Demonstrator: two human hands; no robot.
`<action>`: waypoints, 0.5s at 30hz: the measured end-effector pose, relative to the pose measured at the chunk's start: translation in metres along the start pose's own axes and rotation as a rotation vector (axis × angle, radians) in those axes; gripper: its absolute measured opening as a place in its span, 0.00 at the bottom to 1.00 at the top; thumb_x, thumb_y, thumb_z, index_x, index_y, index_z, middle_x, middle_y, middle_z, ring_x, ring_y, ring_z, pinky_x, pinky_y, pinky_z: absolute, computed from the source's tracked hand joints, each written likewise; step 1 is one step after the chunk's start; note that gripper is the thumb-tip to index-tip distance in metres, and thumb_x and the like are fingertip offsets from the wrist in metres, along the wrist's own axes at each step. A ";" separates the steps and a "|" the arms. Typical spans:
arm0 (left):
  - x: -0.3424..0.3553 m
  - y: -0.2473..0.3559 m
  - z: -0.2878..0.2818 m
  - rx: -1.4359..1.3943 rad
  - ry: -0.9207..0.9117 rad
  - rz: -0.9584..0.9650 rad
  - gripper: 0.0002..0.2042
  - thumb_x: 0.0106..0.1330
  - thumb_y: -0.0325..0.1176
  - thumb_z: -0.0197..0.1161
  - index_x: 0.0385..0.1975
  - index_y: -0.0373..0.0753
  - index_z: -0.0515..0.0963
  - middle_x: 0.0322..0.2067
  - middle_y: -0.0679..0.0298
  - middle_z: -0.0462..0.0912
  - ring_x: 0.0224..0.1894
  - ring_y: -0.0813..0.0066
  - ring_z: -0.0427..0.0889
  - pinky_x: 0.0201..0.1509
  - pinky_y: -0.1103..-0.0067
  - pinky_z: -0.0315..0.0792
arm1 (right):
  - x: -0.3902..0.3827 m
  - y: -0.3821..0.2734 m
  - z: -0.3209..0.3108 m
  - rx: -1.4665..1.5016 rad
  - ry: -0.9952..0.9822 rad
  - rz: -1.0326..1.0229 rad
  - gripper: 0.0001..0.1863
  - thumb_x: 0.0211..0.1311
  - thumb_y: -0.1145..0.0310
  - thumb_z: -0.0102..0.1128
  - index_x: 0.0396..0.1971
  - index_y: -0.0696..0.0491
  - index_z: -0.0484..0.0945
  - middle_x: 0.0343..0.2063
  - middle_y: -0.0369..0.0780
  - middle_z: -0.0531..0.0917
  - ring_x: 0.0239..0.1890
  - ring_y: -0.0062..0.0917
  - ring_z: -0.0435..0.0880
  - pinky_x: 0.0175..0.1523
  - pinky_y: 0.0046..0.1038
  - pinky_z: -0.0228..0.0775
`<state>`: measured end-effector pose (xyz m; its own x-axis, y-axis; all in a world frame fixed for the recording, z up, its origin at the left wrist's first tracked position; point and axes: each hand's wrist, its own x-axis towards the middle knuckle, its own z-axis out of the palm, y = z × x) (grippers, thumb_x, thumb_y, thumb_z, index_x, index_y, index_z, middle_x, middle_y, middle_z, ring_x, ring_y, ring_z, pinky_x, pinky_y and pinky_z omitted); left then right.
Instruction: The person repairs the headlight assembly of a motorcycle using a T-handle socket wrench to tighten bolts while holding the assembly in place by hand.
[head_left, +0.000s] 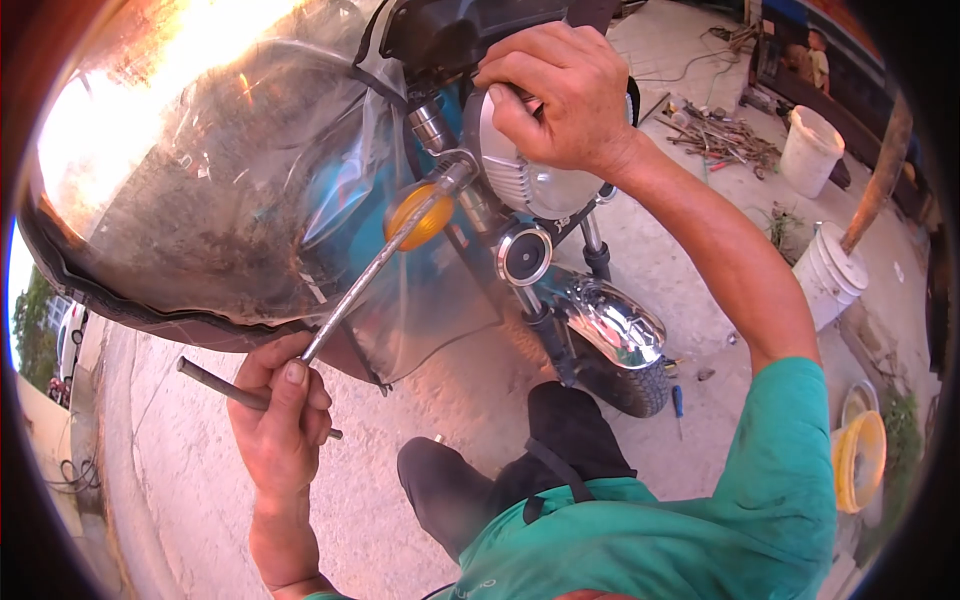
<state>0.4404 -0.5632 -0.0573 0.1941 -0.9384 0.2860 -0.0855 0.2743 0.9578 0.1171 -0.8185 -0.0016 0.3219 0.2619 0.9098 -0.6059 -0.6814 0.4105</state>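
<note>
My left hand (280, 405) is closed around the crossbar of a T-handle wrench (362, 285). Its long metal shaft slants up past the orange turn signal (425, 215), and the far end reaches the chrome mount beside the headlight; whether it sits on a fastener I cannot tell. Over the top of the round headlight (545, 185) my right hand (560, 95) rests, its fingers curled onto the rim and partly hidden. Below the lamp is a round chrome-ringed horn (524, 255). A clear plastic sheet (350, 190) with dark edging hangs at the left of the motorcycle front.
A chrome fender (615, 325) covers the front wheel (640, 390) near my knees. On the ground lies a blue-handled screwdriver (679, 402). White buckets (810, 150), a yellow bucket (860, 460) and a heap of metal scraps (720, 140) stand to the right. A small person (818, 62) is far back.
</note>
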 end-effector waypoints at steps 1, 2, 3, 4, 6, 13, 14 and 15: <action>0.000 0.004 -0.001 0.030 -0.033 0.001 0.16 0.79 0.34 0.61 0.59 0.30 0.76 0.22 0.66 0.76 0.13 0.87 0.60 0.15 0.86 0.55 | 0.000 -0.001 0.000 0.007 0.004 0.004 0.07 0.50 0.68 0.64 0.28 0.47 0.89 0.35 0.31 0.90 0.37 0.24 0.87 0.39 0.29 0.72; 0.001 0.008 0.001 0.037 -0.026 -0.001 0.16 0.79 0.34 0.61 0.59 0.30 0.76 0.22 0.66 0.76 0.13 0.87 0.60 0.15 0.86 0.55 | 0.001 -0.002 0.000 0.005 0.002 0.002 0.07 0.50 0.68 0.65 0.28 0.47 0.89 0.35 0.31 0.90 0.37 0.24 0.87 0.39 0.29 0.72; 0.002 0.013 0.004 0.097 0.015 0.002 0.16 0.79 0.34 0.61 0.59 0.30 0.76 0.22 0.66 0.76 0.13 0.88 0.60 0.15 0.86 0.55 | 0.002 -0.003 0.000 0.002 -0.001 0.001 0.06 0.50 0.68 0.65 0.29 0.46 0.89 0.35 0.31 0.90 0.37 0.23 0.88 0.39 0.29 0.72; 0.004 0.018 0.008 0.156 0.054 0.006 0.16 0.79 0.34 0.61 0.59 0.30 0.77 0.22 0.66 0.76 0.13 0.88 0.60 0.14 0.86 0.55 | 0.004 -0.005 -0.003 0.006 0.002 0.004 0.06 0.50 0.68 0.65 0.29 0.46 0.89 0.35 0.31 0.90 0.37 0.23 0.88 0.39 0.29 0.72; 0.005 0.026 0.008 0.148 0.044 -0.016 0.14 0.79 0.31 0.59 0.56 0.29 0.77 0.20 0.66 0.74 0.14 0.87 0.61 0.17 0.85 0.56 | 0.008 -0.009 -0.007 -0.021 -0.053 -0.006 0.06 0.51 0.67 0.65 0.29 0.46 0.89 0.35 0.32 0.90 0.38 0.23 0.88 0.39 0.29 0.73; 0.011 -0.004 -0.005 -0.181 -0.067 -0.161 0.14 0.80 0.30 0.56 0.61 0.32 0.75 0.24 0.66 0.76 0.12 0.86 0.57 0.15 0.84 0.56 | 0.000 0.000 -0.005 -0.013 -0.019 -0.018 0.07 0.52 0.67 0.65 0.29 0.47 0.89 0.34 0.33 0.91 0.39 0.24 0.88 0.40 0.29 0.74; 0.011 -0.010 -0.009 -0.181 -0.067 -0.166 0.14 0.80 0.29 0.56 0.61 0.33 0.75 0.24 0.65 0.76 0.12 0.86 0.57 0.16 0.84 0.57 | 0.002 -0.001 -0.005 -0.009 -0.014 -0.014 0.06 0.51 0.67 0.65 0.29 0.47 0.89 0.34 0.33 0.90 0.38 0.24 0.88 0.40 0.30 0.74; 0.015 -0.021 -0.016 -0.032 -0.095 -0.074 0.14 0.80 0.29 0.57 0.60 0.33 0.75 0.23 0.65 0.76 0.13 0.86 0.59 0.16 0.84 0.57 | 0.003 -0.002 -0.006 -0.005 -0.009 -0.010 0.06 0.51 0.67 0.65 0.28 0.47 0.89 0.34 0.33 0.90 0.38 0.25 0.88 0.40 0.30 0.74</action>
<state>0.4606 -0.5799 -0.0724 0.1047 -0.9716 0.2122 -0.0429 0.2087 0.9770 0.1152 -0.8125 0.0007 0.3347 0.2626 0.9050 -0.6064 -0.6751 0.4202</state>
